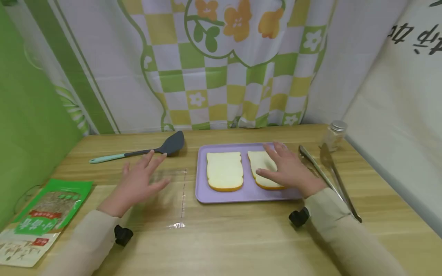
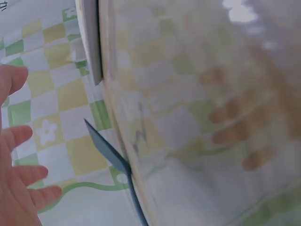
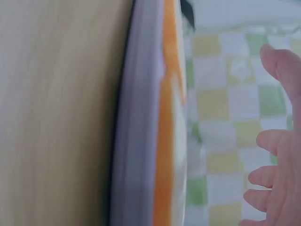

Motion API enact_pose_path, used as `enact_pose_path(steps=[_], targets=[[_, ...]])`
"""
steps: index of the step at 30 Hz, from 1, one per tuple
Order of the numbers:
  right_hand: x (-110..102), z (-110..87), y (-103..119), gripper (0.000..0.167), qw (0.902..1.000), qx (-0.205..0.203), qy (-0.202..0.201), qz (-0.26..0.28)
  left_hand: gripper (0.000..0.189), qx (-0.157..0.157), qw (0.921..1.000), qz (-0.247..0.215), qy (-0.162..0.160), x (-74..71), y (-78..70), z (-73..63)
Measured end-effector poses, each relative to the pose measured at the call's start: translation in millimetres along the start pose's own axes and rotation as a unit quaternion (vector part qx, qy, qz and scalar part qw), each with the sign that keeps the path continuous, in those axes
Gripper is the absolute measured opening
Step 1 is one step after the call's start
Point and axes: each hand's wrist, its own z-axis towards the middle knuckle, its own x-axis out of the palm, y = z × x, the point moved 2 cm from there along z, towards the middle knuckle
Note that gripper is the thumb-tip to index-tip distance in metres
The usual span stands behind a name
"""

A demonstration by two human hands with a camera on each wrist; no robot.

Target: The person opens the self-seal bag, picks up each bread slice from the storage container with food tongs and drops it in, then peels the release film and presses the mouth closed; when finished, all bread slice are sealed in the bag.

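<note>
My left hand (image 1: 136, 188) hangs above a flat clear plastic sheet or bag (image 1: 176, 214), fingers spread and holding nothing. In the left wrist view the same hand (image 2: 19, 155) is at the left, and a reflection of fingers shows on a glossy surface. Two bread slices lie side by side on a purple tray (image 1: 245, 196): the left slice (image 1: 225, 170) is fully visible, while the right slice (image 1: 258, 161) is partly covered by my right hand (image 1: 291, 168). That hand's fingers are spread above it with nothing in them; the right wrist view shows the hand (image 3: 280, 160) apart from the bread edge (image 3: 164, 141).
A spatula (image 1: 171, 143) with a mint handle lies behind the left hand. At the far left is a green and white food pouch (image 1: 51, 207). Metal tongs (image 1: 336, 174) lie right of the tray, before a lidded glass jar (image 1: 333, 136). A checkered curtain (image 1: 235, 88) hangs behind.
</note>
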Motion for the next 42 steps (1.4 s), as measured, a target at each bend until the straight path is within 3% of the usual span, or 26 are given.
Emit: enact_pose_path(steps=[4, 8, 15, 19, 25, 29, 33, 42], targets=[[4, 6.7, 27, 0.085, 0.9989, -0.035, 0.001, 0.031, 0.069, 0.053, 0.9983, -0.021, -0.01, 0.3, 0.6, -5.0], [15, 13.8, 52, 0.085, 0.9954, -0.068, 0.017, 0.065, 0.067, 0.076, 0.9956, -0.056, -0.008, 2.3, 2.9, -10.4], [37, 30.1, 96, 0.082, 0.9846, -0.126, 0.047, 0.112, 0.067, 0.075, 0.9898, -0.115, 0.037, 8.5, 11.8, -19.1], [48, 36.8, 117, 0.083, 0.9788, -0.156, 0.065, 0.116, 0.067, 0.078, 0.9863, -0.139, 0.044, 10.8, 15.9, -20.7], [63, 50.5, 143, 0.082, 0.9706, -0.199, 0.07, 0.116, 0.068, 0.089, 0.9826, -0.155, 0.052, 14.5, 20.8, -18.9], [76, 59.4, 156, 0.081, 0.9601, -0.225, 0.08, 0.145, 0.066, 0.09, 0.9817, -0.152, 0.071, 18.0, 22.8, -17.0], [87, 64.4, 162, 0.079, 0.9535, -0.218, 0.092, 0.187, 0.062, 0.087, 0.9817, -0.148, 0.083, 20.8, 22.3, -14.8], [100, 69.4, 170, 0.07, 0.9588, -0.167, 0.086, 0.213, 0.067, 0.069, 0.9761, -0.169, 0.118, 26.6, 21.1, -10.0]])
